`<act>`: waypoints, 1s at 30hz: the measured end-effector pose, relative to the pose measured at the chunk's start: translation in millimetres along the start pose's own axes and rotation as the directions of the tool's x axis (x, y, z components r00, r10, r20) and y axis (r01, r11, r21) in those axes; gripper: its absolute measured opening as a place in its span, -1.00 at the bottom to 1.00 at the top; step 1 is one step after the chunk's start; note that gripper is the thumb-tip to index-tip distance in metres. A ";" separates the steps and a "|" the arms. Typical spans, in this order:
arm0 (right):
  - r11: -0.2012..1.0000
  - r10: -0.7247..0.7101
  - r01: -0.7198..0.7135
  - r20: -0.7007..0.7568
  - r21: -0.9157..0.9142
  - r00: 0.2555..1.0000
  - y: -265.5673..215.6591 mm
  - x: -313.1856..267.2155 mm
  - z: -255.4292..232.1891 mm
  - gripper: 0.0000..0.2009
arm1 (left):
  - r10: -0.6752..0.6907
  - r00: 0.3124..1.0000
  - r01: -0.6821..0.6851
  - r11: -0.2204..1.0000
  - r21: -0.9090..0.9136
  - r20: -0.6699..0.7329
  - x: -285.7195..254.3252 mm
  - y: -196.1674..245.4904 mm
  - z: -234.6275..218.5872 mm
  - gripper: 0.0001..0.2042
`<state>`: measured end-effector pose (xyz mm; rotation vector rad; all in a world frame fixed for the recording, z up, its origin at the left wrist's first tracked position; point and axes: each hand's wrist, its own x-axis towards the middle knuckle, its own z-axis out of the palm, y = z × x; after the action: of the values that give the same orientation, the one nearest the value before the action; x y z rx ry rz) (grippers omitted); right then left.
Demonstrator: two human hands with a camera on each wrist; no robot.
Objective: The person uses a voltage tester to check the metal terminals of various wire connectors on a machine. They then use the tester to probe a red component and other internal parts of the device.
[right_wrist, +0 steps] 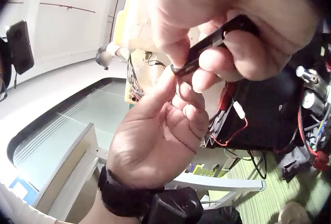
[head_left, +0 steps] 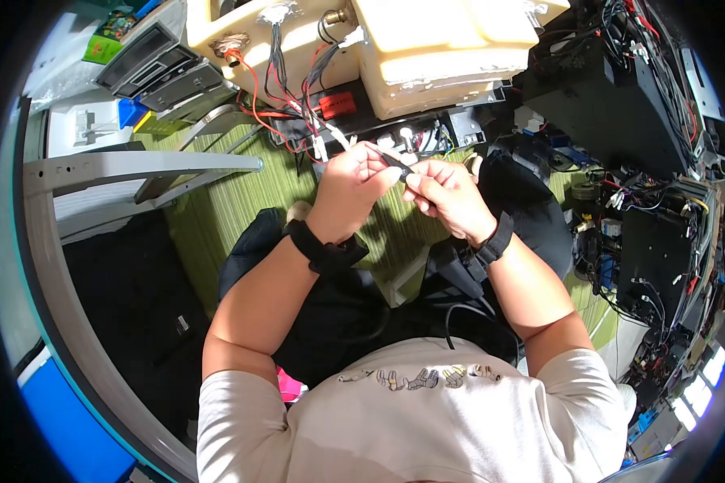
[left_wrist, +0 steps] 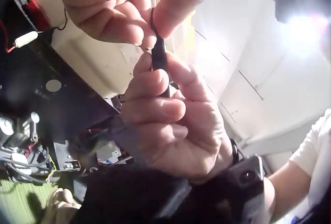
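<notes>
A slim black tool (head_left: 395, 164) with a narrow tip is held between both hands, over the lap. My left hand (head_left: 348, 191) pinches its thin end between thumb and fingertips. My right hand (head_left: 453, 198) grips the thicker end, thumb against curled fingers. Seen from the right wrist, the black tool (right_wrist: 209, 44) has a long groove along its side, and its tip meets the left fingertips. The left wrist view has the tool (left_wrist: 160, 58) running between the two hands, partly hidden by the fingers.
Ahead stands a cream-coloured shell (head_left: 447, 56) with bundled wires (head_left: 278, 60) and a red block (head_left: 337, 105) beneath it. A grey metal frame leg (head_left: 177, 163) reaches in from the left. Black equipment (head_left: 604, 105) with tangled cables lines the right.
</notes>
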<state>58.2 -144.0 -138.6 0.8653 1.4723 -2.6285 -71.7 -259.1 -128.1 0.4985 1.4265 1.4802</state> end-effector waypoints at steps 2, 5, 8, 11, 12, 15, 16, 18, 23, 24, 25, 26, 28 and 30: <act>0.999 0.001 -0.001 0.008 0.051 1.000 -2.0 0.9 -0.3 -0.87 | -0.012 1.000 0.012 1.000 -0.015 -0.005 1.0 0.5 -0.7 -0.80; 0.996 -0.008 0.002 0.064 0.089 0.998 -4.8 -0.5 -2.4 -0.87 | -0.013 1.000 0.012 0.998 -0.069 -0.022 1.9 1.9 -0.2 -0.80; 0.994 -0.002 -0.005 0.063 0.110 0.998 -5.5 -2.8 -3.7 -0.85 | -0.037 0.999 0.034 0.994 -0.100 -0.028 2.3 1.8 -0.4 -0.80; 0.997 0.003 -0.007 0.051 0.076 0.999 -6.1 -4.3 -3.4 -0.84 | -0.036 0.999 0.035 0.997 -0.066 -0.023 1.3 -0.3 2.0 -0.81; 0.997 0.002 -0.006 0.053 0.075 0.999 -5.2 -3.4 -3.9 -0.84 | -0.011 1.000 0.011 0.999 -0.034 0.000 1.8 0.5 3.7 -0.81; 0.998 -0.009 0.008 0.010 0.065 1.000 -1.9 -4.4 -4.3 -0.86 | 0.059 0.998 -0.061 0.996 0.059 0.030 2.5 -2.0 8.7 -0.82; 0.999 -0.002 0.002 -0.007 0.052 1.000 -2.5 -4.7 -3.2 -0.86 | 0.106 0.994 -0.110 0.987 0.122 0.035 2.8 -1.7 9.5 -0.82; 0.999 0.009 -0.008 -0.025 0.042 1.000 -2.9 -6.0 -3.0 -0.87 | 0.088 0.996 -0.091 0.993 0.080 0.033 2.0 2.2 11.5 -0.82; 0.997 -0.009 0.005 0.049 0.073 0.999 -8.4 -6.6 -3.3 -0.84 | 0.000 1.000 0.000 1.000 -0.002 -0.007 5.2 5.9 5.0 -0.92; 0.997 -0.019 0.012 0.087 0.079 0.996 -8.8 -7.3 -5.4 -0.80 | -0.003 1.000 0.003 1.000 -0.017 0.013 4.9 5.7 2.8 -0.87; 0.997 -0.014 0.007 0.086 0.083 0.996 -12.1 -10.2 -5.2 -0.80 | -0.008 0.999 0.009 0.999 -0.033 0.033 3.7 5.8 2.4 -0.81; 0.998 0.008 -0.014 0.111 0.055 0.994 -18.9 -13.5 -3.7 -0.80 | 0.008 0.999 -0.006 0.998 -0.057 0.041 1.6 7.4 3.0 -0.80; 0.999 0.047 -0.049 0.147 0.008 0.988 -31.1 -19.0 -1.8 -0.78 | -0.016 0.998 0.021 0.995 -0.094 0.060 -1.6 12.2 1.8 -0.81; 0.997 0.062 -0.070 0.183 0.039 0.981 -36.4 -23.6 -3.3 -0.78 | -0.041 0.995 0.054 0.987 -0.149 0.093 -3.1 14.7 0.6 -0.82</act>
<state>70.1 -127.0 -100.3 0.6442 1.3219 -2.6211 -75.1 -258.9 -113.4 0.4278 1.2373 1.4962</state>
